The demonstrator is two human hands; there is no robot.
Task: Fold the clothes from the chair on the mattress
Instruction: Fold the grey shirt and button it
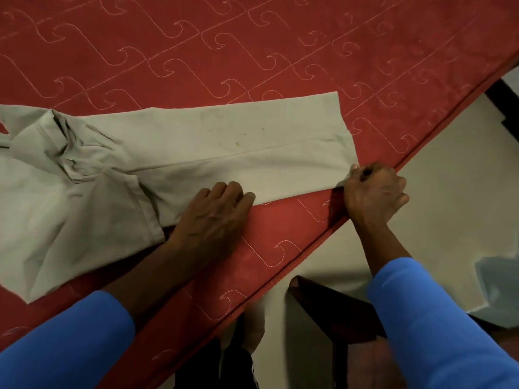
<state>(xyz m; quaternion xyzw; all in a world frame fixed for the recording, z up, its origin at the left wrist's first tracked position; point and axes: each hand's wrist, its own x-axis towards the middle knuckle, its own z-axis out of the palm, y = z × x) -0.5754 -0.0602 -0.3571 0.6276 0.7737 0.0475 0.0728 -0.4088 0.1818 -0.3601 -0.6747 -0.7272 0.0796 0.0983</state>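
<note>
The pale beige cotton trousers [224, 144] lie spread on the red quilted mattress [252, 37]. The legs point to my right and the waist part is crumpled at the left. The hem ends near the mattress edge; beyond that edge are the pale floor [449, 192] and the dark wooden chair [337, 310].

My right hand [373, 192] pinches the near corner of the hem between the thumb and the bent fingers. My left hand [216, 211] lies at the near edge of the leg, about the middle of its length. Its fingers are bent with the tips on the cloth, and I cannot tell if they pinch the edge or only press on it.

I judge the step in hand is to make the leg straight and flat before it is folded over. To do it well, the right hand should pull gently along the length of the leg, away from the waist. The left hand should pin the cloth down, so the whole garment does not slide toward the mattress edge. A long line runs along the leg; I think one leg is not exactly on the other there, so the edges need to be matched first. The crumpled waist should also be smoothed, otherwise the wrinkles will be shut inside the fold.
</note>
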